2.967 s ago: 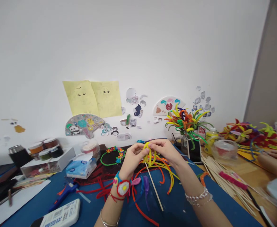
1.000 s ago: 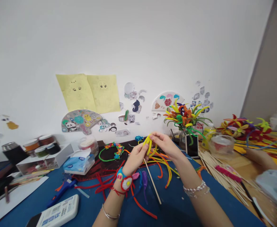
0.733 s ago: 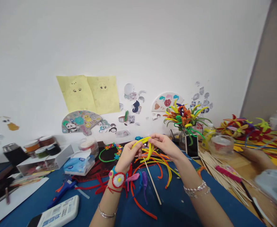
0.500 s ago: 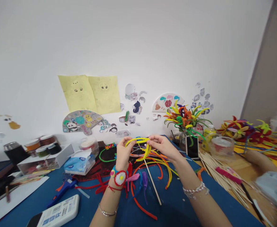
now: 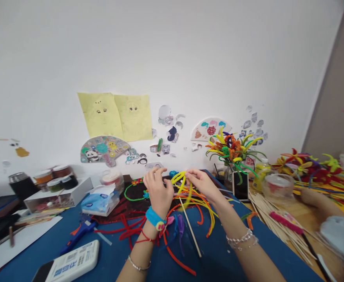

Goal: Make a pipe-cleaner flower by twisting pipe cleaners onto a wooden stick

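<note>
My right hand (image 5: 203, 186) pinches a looped bundle of yellow pipe cleaners (image 5: 178, 178) between thumb and fingertips, just past the far end of the wooden stick (image 5: 191, 231), which slants across the blue mat (image 5: 216, 258). My left hand (image 5: 159, 192) is left of that end, fingers spread and loosely curled, its thumb close by the yellow loops; whether it touches them I can't tell. Just left of the stick lies a purple piece (image 5: 180, 235); further left are red pipe cleaners (image 5: 127, 229), and well left of it a glue gun (image 5: 79, 235). Well right of the stick's far end stand a phone (image 5: 241, 187) and fuzzy flowers (image 5: 229, 147).
</note>
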Action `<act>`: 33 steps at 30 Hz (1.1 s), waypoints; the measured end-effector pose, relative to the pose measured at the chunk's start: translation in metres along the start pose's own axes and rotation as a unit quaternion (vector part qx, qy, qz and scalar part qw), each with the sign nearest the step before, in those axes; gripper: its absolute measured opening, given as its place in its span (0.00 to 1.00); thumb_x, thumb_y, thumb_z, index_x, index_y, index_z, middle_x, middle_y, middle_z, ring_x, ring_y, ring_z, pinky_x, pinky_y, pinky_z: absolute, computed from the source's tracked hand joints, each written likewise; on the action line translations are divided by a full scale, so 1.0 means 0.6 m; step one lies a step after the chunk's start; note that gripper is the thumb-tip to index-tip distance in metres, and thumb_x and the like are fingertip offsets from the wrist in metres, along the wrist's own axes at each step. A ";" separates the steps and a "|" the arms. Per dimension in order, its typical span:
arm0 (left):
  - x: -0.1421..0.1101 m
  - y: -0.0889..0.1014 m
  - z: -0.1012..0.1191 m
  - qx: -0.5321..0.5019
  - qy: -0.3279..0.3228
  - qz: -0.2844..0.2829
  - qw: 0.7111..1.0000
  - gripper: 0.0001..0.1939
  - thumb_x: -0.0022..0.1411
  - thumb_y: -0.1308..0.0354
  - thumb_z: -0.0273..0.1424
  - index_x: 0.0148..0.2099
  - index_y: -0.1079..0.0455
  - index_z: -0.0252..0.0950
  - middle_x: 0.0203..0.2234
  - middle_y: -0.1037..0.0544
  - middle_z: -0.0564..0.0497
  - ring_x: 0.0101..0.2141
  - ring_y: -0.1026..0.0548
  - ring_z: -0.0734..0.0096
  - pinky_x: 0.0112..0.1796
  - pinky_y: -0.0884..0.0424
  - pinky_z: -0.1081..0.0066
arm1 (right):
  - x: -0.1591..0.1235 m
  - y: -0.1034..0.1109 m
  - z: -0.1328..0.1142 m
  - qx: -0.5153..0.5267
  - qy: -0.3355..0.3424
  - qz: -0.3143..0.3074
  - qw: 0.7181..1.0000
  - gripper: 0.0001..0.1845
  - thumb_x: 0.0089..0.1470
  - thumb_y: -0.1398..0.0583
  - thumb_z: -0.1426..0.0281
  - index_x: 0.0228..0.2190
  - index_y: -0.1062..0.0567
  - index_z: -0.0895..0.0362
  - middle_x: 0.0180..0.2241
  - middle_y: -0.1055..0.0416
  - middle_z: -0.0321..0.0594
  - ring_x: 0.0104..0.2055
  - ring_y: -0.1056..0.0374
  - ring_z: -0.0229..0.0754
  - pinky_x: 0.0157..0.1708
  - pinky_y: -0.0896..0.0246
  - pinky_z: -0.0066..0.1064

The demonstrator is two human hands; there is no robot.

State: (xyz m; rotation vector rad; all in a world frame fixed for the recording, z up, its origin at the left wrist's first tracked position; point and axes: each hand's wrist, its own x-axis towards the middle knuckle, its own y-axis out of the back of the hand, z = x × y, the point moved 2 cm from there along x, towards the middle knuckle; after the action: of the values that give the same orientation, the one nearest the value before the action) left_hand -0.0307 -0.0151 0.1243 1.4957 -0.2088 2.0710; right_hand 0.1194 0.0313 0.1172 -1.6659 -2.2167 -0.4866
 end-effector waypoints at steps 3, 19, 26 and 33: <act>-0.003 -0.001 0.011 0.001 -0.039 -0.043 0.998 0.07 0.53 0.50 0.24 0.35 0.34 0.36 0.36 0.34 0.46 0.42 0.36 0.62 0.45 0.44 0.60 | -0.004 -0.006 -0.005 -0.045 -0.001 -0.001 0.999 0.14 0.49 0.46 0.59 0.29 0.32 0.58 0.18 0.41 0.30 0.16 0.47 0.30 0.17 0.50 0.23; -0.013 -0.023 0.004 0.120 -0.101 -0.135 0.978 0.08 0.58 0.53 0.29 0.30 0.33 0.36 0.30 0.30 0.48 0.37 0.35 0.65 0.50 0.52 0.56 | -0.017 -0.020 -0.016 -0.286 0.071 -0.042 0.955 0.15 0.55 0.52 0.69 0.38 0.29 0.56 0.39 0.29 0.41 0.41 0.34 0.41 0.41 0.44 0.29; -0.022 -0.036 -0.003 0.124 -0.091 -0.141 0.978 0.08 0.58 0.53 0.29 0.30 0.35 0.35 0.28 0.30 0.46 0.35 0.35 0.63 0.48 0.50 0.54 | -0.028 -0.027 -0.013 -0.457 0.038 0.004 0.889 0.09 0.54 0.52 0.70 0.31 0.33 0.56 0.26 0.29 0.40 0.28 0.34 0.40 0.26 0.52 0.26; -0.019 -0.048 -0.020 -0.179 0.064 -0.252 0.949 0.09 0.59 0.56 0.32 0.32 0.37 0.36 0.22 0.33 0.53 0.24 0.35 0.73 0.30 0.38 0.71 | -0.020 -0.015 -0.025 -0.350 0.089 -0.010 0.932 0.10 0.54 0.52 0.68 0.28 0.32 0.56 0.23 0.33 0.35 0.24 0.39 0.36 0.25 0.51 0.25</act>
State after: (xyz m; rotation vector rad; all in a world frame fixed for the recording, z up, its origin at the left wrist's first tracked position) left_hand -0.0229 0.0102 0.1040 1.0557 -0.1246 1.6060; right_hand 0.1145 0.0118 0.1244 -1.8000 -2.0425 -1.5083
